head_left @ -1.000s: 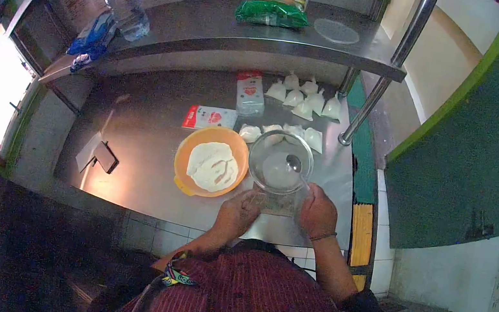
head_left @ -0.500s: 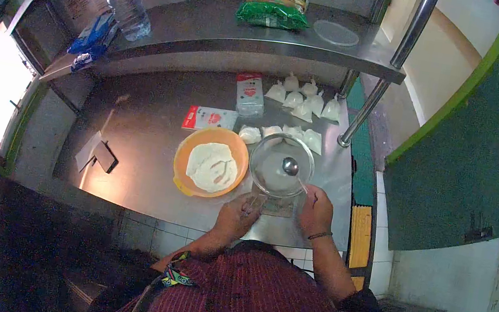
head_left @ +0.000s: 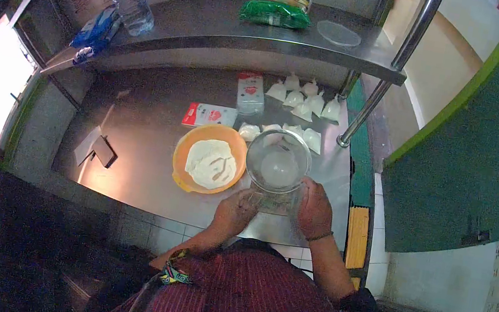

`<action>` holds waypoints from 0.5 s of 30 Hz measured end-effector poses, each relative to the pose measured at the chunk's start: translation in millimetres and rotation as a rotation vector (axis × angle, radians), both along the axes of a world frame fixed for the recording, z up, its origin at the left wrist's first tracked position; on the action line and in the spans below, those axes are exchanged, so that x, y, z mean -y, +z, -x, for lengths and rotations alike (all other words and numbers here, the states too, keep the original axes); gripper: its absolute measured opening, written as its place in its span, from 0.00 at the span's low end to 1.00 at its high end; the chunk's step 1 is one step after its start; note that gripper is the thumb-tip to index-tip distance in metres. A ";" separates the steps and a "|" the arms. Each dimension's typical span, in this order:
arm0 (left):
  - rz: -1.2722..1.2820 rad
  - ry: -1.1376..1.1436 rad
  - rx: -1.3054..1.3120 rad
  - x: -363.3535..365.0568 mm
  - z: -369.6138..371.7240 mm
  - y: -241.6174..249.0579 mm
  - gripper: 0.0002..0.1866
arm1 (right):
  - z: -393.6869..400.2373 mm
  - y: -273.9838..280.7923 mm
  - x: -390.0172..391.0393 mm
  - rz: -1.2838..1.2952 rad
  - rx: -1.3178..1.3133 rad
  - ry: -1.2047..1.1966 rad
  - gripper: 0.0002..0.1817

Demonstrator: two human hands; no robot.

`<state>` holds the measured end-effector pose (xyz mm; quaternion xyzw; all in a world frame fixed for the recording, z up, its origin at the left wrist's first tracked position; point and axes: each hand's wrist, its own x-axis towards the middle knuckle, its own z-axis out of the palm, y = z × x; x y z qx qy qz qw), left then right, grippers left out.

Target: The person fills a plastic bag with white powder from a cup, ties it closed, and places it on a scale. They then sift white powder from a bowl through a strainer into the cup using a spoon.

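Note:
A clear round bowl (head_left: 283, 134) with a shiny rim stands in front of me, with a pale rounded patch inside it. My left hand (head_left: 237, 211) is closed at its near left side, the fingers curled inward. At the near right rim is my right hand (head_left: 315, 211), also closed, with the fingertips close to the bowl's edge. Between the two hands, a see-through, greyish area shows under the rim. What the hands grip I cannot make out. To the left sits an orange bowl (head_left: 179, 174) with white powder (head_left: 212, 163) in it, marked by scooped grooves.
Small tied bags of white powder (head_left: 302, 110) stand at the back right, and more bags (head_left: 311, 139) lie behind the clear bowl. Two red-and-white packs (head_left: 250, 94) are beside them. A dark phone-like object (head_left: 106, 152) stands left. The shelf (head_left: 218, 25) holds a green bag (head_left: 277, 11).
The round metal ladle that showed over the clear bowl in my right hand is no longer plainly visible. My right hand has turned slightly at the rim; my left hand stays near its place.

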<state>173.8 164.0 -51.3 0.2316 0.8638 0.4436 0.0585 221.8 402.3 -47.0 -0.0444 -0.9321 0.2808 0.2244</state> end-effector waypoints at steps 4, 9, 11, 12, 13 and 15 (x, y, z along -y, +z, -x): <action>-0.008 0.032 0.035 0.5 -1.0 -10.6 0.22 | -4.7 -5.2 4.1 -0.001 0.226 0.030 0.19; -0.006 0.012 0.019 0.2 -2.0 -3.7 0.24 | -7.1 -18.3 6.0 0.023 0.192 0.001 0.22; -0.020 -0.001 0.017 1.4 -1.1 -6.0 0.25 | -12.3 -17.7 7.6 0.029 0.146 -0.009 0.22; -0.036 -0.009 0.014 1.6 0.7 -6.7 0.25 | -12.1 -13.9 8.4 0.033 0.099 -0.012 0.22; -0.037 -0.011 0.015 2.0 1.3 -8.0 0.25 | -11.7 -14.9 7.8 0.032 0.100 -0.015 0.22; 0.026 0.018 0.080 1.8 0.6 -3.2 0.25 | -11.6 -15.9 7.8 0.006 0.179 -0.024 0.22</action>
